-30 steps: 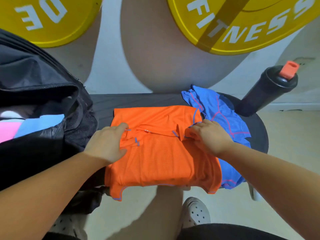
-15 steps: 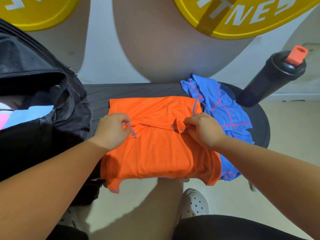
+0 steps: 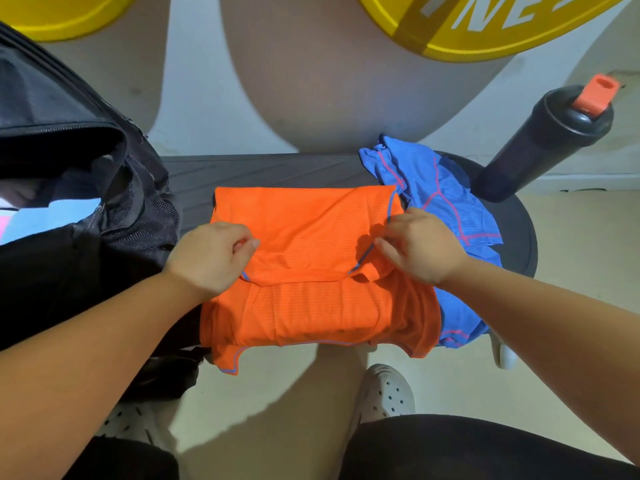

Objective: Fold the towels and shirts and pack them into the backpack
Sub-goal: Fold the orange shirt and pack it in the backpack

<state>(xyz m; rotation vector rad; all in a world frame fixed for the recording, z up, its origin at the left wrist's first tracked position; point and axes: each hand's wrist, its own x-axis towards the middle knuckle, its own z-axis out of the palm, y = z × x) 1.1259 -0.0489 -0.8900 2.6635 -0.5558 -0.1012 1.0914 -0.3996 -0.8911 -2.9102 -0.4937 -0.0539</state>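
Observation:
An orange shirt (image 3: 311, 306) with blue trim lies on the dark bench (image 3: 263, 171), its near edge hanging over the front. My left hand (image 3: 211, 258) pinches the shirt's left side and my right hand (image 3: 420, 247) pinches its right side, holding a raised flap of the cloth between them. A crumpled blue shirt (image 3: 440, 199) lies just right of the orange one, partly under it. The black backpack (image 3: 69, 202) stands open at the left, with light blue and pink folded cloth (image 3: 48, 220) inside.
A black bottle (image 3: 540, 140) with an orange cap stands at the bench's right end. Yellow weight plates (image 3: 485, 32) lean on the wall behind. My white clog shoes (image 3: 384, 393) are on the floor below the bench.
Both hands closed on the shirt's middle fold and lifted it toward me, so a smooth orange flap now hangs between them. The view has tilted down a little.

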